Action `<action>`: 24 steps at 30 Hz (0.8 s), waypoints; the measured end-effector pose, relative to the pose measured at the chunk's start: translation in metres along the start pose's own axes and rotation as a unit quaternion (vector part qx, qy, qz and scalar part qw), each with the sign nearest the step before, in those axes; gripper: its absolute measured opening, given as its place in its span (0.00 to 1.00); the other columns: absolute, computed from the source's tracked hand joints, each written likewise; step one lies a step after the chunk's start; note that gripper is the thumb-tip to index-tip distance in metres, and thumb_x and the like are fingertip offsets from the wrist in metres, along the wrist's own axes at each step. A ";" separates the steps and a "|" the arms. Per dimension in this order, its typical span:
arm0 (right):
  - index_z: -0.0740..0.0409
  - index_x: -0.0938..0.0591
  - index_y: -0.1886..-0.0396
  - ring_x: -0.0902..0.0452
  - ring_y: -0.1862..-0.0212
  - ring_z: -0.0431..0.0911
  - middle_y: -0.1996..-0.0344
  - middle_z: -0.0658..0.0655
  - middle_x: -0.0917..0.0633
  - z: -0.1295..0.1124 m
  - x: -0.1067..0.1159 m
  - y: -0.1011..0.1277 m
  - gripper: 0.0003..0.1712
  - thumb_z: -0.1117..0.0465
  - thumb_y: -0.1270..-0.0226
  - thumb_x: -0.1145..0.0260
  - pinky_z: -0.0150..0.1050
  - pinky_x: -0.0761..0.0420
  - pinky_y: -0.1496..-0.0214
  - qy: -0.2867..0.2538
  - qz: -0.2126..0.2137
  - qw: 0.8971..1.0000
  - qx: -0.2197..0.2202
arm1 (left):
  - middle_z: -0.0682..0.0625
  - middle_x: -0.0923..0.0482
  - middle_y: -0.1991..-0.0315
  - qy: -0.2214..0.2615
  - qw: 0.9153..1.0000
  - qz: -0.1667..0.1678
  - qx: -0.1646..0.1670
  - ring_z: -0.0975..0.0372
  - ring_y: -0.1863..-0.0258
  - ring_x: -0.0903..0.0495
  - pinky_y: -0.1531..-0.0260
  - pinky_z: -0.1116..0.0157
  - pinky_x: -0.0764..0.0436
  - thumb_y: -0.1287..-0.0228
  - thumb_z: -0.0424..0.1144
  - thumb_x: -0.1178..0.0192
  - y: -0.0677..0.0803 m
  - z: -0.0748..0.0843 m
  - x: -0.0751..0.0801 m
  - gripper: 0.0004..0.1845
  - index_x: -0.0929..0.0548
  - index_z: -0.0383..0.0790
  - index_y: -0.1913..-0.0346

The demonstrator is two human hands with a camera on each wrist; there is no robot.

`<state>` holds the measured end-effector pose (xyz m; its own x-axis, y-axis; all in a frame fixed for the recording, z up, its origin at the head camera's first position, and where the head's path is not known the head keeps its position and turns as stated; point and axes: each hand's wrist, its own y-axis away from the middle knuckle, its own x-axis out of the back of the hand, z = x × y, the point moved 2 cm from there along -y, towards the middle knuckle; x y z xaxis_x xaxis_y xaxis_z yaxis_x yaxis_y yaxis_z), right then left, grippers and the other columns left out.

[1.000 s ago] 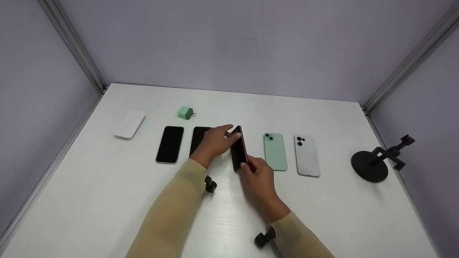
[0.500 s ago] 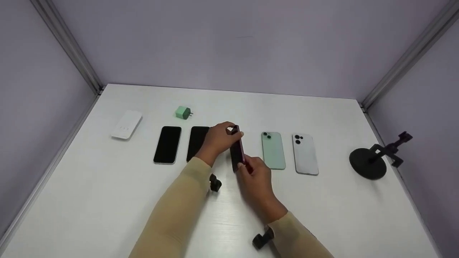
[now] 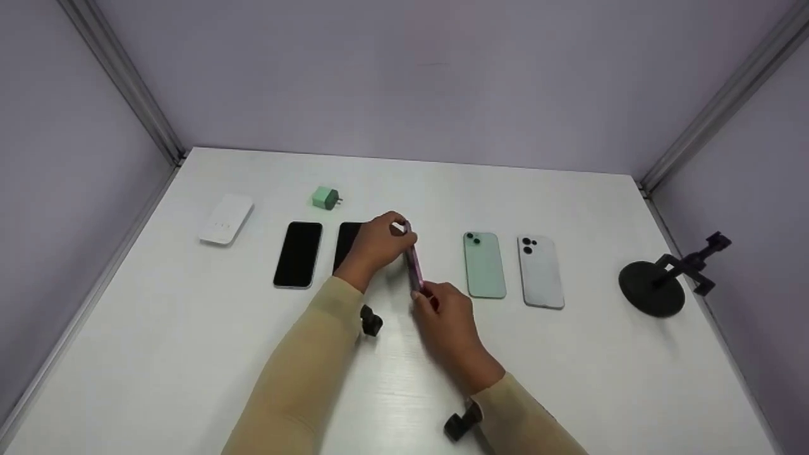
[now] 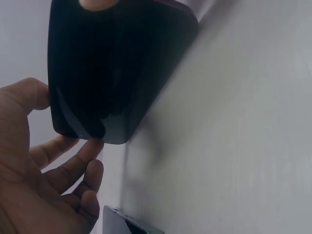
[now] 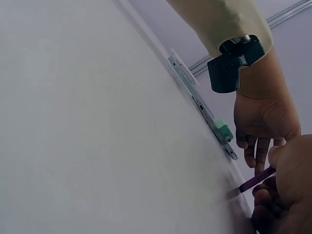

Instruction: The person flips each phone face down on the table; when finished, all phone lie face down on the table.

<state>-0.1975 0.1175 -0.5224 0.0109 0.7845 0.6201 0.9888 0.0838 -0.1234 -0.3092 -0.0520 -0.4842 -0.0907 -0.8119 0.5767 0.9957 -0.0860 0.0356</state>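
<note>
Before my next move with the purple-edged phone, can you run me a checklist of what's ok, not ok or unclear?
1. Left hand holding the far end of the purple-edged phone: ok.
2. Right hand holding its near end: ok.
3. Lying flat: not ok, tipped up edgewise.
4. Lower edge off the table: cannot tell.
5. Left hand clear of the black phone it partly hides: cannot tell.
6. Green phone lying back up: ok.

The left forearm [image 3: 287, 373] and right forearm [image 3: 528, 414] angle forward and inward, the left one extending farther. The left hand [image 3: 378, 245] holds a pinching grip, index finger bent across from the thumb. Nearer the body, the right hand [image 3: 450, 319] also pinches, its fingers curled. The two hands stand apart.
</note>
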 end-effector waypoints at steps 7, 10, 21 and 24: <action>0.57 0.08 0.43 0.19 0.59 0.44 0.61 0.52 0.12 -0.004 -0.001 -0.001 0.20 0.48 0.21 0.28 0.45 0.16 0.52 0.049 -0.013 0.998 -0.034 | 0.46 0.13 0.45 0.010 1.000 -0.003 -0.010 0.53 0.46 0.17 0.44 0.52 0.16 0.28 0.46 0.35 0.002 -0.003 0.005 0.17 0.14 0.43 0.42; 0.56 0.07 0.47 0.21 0.60 0.45 0.64 0.52 0.14 -0.006 -0.002 -0.002 0.20 0.46 0.24 0.25 0.45 0.19 0.53 0.075 -0.014 0.996 -0.042 | 0.46 0.14 0.45 0.005 1.000 -0.005 -0.016 0.53 0.46 0.18 0.43 0.53 0.16 0.29 0.44 0.34 0.002 -0.004 0.006 0.17 0.14 0.41 0.42; 0.59 0.11 0.41 0.20 0.59 0.47 0.60 0.54 0.17 -0.003 0.003 -0.001 0.31 0.42 0.32 0.19 0.46 0.18 0.53 0.149 -0.004 0.986 -0.080 | 0.40 0.15 0.38 -0.011 0.997 -0.066 -0.041 0.50 0.40 0.19 0.37 0.50 0.19 0.30 0.38 0.36 -0.001 -0.008 0.010 0.29 0.19 0.38 0.27; 0.59 0.13 0.35 0.16 0.55 0.49 0.55 0.55 0.16 -0.001 0.005 -0.001 0.35 0.41 0.32 0.20 0.48 0.15 0.48 0.163 0.004 0.983 -0.080 | 0.39 0.17 0.34 -0.034 0.994 -0.093 -0.038 0.48 0.36 0.19 0.33 0.49 0.20 0.29 0.38 0.36 -0.002 -0.011 0.010 0.32 0.23 0.38 0.23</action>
<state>-0.1980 0.1207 -0.5180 0.0400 0.5434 0.8385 0.9990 -0.0393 -0.0221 -0.3122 -0.0665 -0.4870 -0.2682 -0.7372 0.6202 0.9573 -0.2762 0.0857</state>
